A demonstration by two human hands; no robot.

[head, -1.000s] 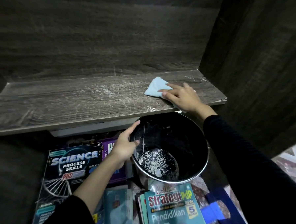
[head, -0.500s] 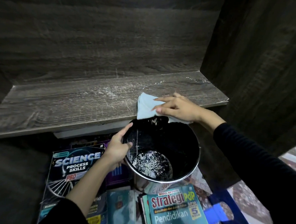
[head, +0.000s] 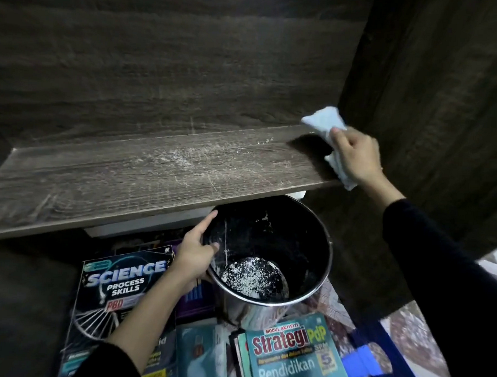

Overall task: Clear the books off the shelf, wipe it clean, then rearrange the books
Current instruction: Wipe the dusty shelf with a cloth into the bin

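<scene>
The dark wooden shelf (head: 126, 182) holds no books and shows white dust streaks near its middle. My right hand (head: 355, 156) grips a light blue cloth (head: 322, 121) at the shelf's far right end, against the side panel. My left hand (head: 195, 252) holds the rim of a metal bin (head: 305, 243) just below the shelf's front edge; white crumbs lie in its bottom. Books lie on the floor below: a Science Process Skills book (head: 118, 291) on the left and a teal Strategi PdP book (head: 296, 355) in front of the bin.
The cabinet's right side panel (head: 433, 97) stands upright beside my right hand. The back panel (head: 161, 68) closes off the shelf behind. A purple book (head: 195, 303) and other teal books (head: 198, 355) lie under my left arm. A blue strap (head: 376, 359) lies on patterned flooring at lower right.
My right hand lifted the cloth from the shelf's front edge above the bin and carried it up and right to the shelf's far corner. My left hand kept hold of the bin.
</scene>
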